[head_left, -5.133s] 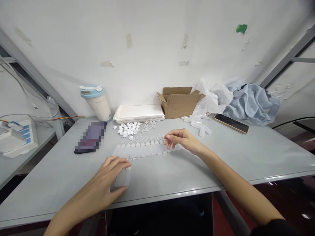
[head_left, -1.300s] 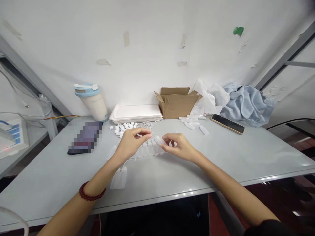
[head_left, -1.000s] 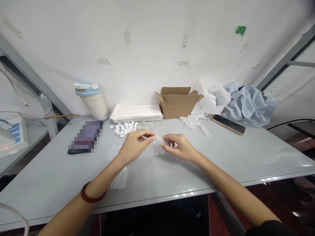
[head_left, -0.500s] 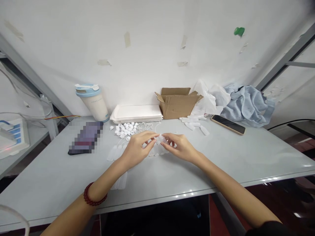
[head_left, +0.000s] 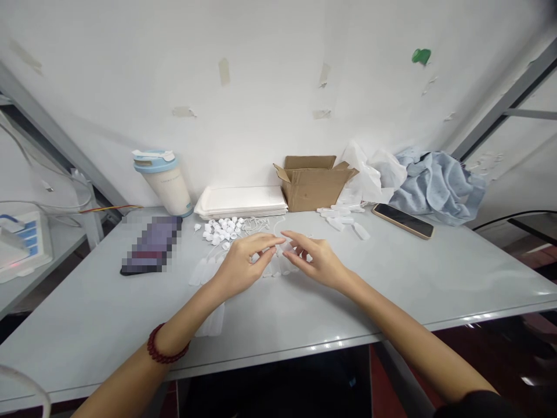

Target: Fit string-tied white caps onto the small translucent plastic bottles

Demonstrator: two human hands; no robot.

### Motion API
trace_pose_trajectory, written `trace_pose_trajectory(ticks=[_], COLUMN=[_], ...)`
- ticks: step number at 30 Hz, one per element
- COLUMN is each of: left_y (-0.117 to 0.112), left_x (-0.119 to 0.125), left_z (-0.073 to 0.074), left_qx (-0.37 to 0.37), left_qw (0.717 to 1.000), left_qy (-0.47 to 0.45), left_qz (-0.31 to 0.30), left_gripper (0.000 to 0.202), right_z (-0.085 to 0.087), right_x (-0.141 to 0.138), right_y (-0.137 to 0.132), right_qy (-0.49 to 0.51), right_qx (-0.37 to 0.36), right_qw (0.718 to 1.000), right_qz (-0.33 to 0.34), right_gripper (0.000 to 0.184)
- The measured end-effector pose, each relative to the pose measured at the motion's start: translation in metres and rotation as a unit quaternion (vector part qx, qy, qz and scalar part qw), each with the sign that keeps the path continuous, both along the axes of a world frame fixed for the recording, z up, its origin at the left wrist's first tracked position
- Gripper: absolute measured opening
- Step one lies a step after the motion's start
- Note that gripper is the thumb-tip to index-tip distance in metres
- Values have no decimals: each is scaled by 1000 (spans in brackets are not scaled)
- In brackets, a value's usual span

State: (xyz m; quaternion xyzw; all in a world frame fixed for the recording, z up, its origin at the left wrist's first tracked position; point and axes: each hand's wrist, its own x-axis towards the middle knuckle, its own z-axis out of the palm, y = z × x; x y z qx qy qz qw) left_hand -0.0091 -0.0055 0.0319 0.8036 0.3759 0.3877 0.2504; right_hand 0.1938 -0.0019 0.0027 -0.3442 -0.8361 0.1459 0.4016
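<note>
Behind a grey table (head_left: 331, 307) stands a white wall (head_left: 270, 133) marked with scraps of old tape, and on that table your work is centred on one translucent piece (head_left: 288, 249), partly hidden between your two hands, above the far-right part of a row of sleeves (head_left: 273, 267). A second ago the piece showed plainly, slanting from one set of fingers to the other; now your left hand (head_left: 241, 259) and right hand (head_left: 322, 261) have drawn together until the index fingertips appear to meet, and little of it shows. That suggests fine handling of its end, a judgement only. Both your hands are curved, thumbs set apart from index fingers; you may be pinching the piece or have eased off, and I cannot tell which for either hand. A thin cord (head_left: 277, 227) arches up just beyond your fingertips. Farther out, white caps (head_left: 224, 229) lie heaped on the far left of the row, tangled cords (head_left: 256, 224) beside them, and loose sleeves (head_left: 343, 217) on the far right, in front of the cardboard box (head_left: 315, 190). Nearer you on the left, a small group of sleeves (head_left: 213, 323) sits partly under your forearm
</note>
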Motion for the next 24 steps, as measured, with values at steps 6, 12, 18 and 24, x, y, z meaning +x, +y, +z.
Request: trace_pose_trajectory(ticks=[6, 12, 18, 24], left_y=[-1, 2, 0, 2], left_x=[0, 0, 2, 1], left_z=[3, 5, 5, 6], left_qx=[-57, -95, -152, -194], left_qw=[997, 991, 985, 977], left_qy=[-31, -35, -68, -85], left_qz=[30, 88, 51, 25], left_gripper=[22, 19, 23, 14], right_z=[1, 4, 4, 3], right_x=[0, -1, -3, -3], right_y=[-1, -3, -5, -7], right_qy=[11, 19, 26, 32], right_qx=[17, 9, -1, -23], right_qw=[1000, 1000, 1000, 999], right_qz=[-2, -6, 5, 22], right_gripper=[30, 29, 29, 33])
